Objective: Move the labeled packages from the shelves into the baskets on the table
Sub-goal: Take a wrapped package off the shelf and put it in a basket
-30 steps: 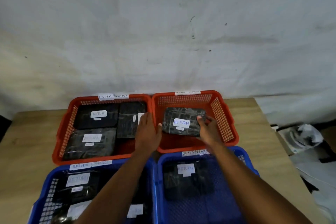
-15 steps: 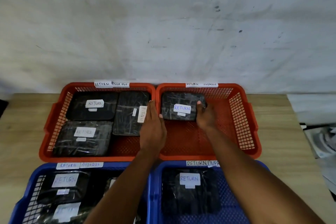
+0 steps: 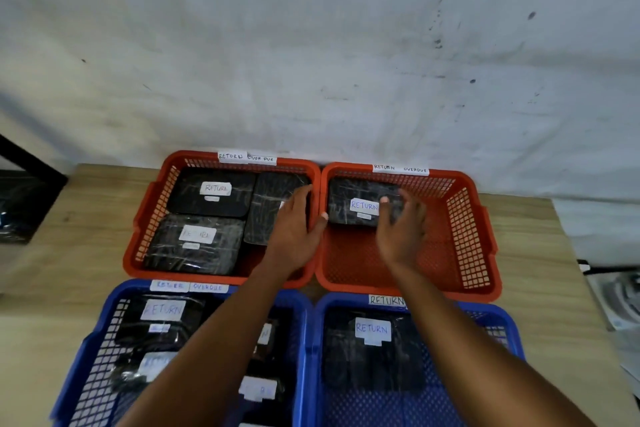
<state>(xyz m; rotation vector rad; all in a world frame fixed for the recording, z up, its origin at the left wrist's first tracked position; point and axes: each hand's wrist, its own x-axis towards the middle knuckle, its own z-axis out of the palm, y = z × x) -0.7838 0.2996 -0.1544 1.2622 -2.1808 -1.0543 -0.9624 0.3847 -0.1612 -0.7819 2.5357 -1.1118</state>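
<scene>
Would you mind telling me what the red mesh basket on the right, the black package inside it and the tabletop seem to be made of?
The red mesh basket looks like moulded plastic: uniform colour, regular lattice walls. The black package seems wrapped in glossy film, given creases and glints, with a white paper label. The tabletop appears wood-grain, possibly laminate.

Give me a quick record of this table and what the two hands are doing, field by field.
Back row: left red basket, three black packages; right red basket, one RETURN package in its back left corner
Front row: left blue basket and right blue basket, both holding packages
Left hand: fingers straight, over the rim between the red baskets
Right hand: blurred, fingers relaxed over the RETURN package; contact unclear
Surface: wooden table
</scene>
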